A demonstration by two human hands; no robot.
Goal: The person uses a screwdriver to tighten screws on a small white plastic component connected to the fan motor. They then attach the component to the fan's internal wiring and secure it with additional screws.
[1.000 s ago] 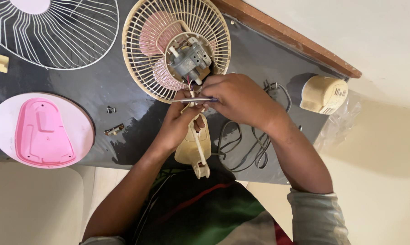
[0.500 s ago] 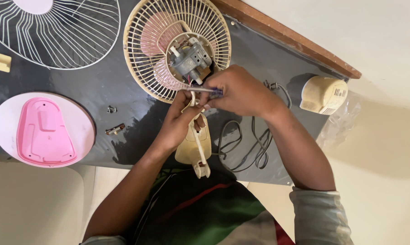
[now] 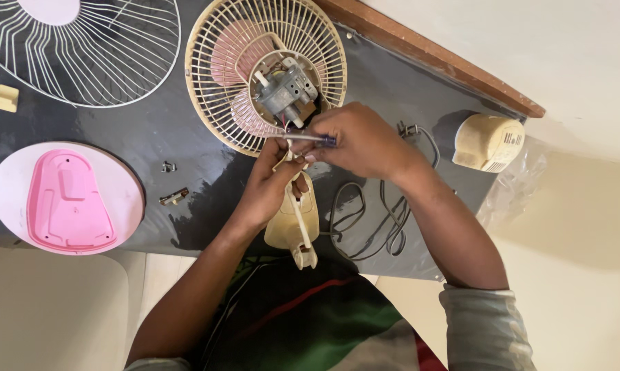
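Right hand (image 3: 365, 141) grips a screwdriver (image 3: 310, 139), left hand (image 3: 272, 182) holds the cream neck (image 3: 297, 223), above the dark tabletop (image 3: 159, 124).

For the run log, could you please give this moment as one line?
right hand: holds screwdriver | left hand: grips cream fan neck | grey motor exposed in rear grille

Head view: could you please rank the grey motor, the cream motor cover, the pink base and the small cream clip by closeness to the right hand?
1. Grey motor, just above the right hand, inside the cream fan guard.
2. Cream motor cover, off to the picture's right.
3. Pink base, far picture-left.
4. Small cream clip, farthest, at the picture's left edge.
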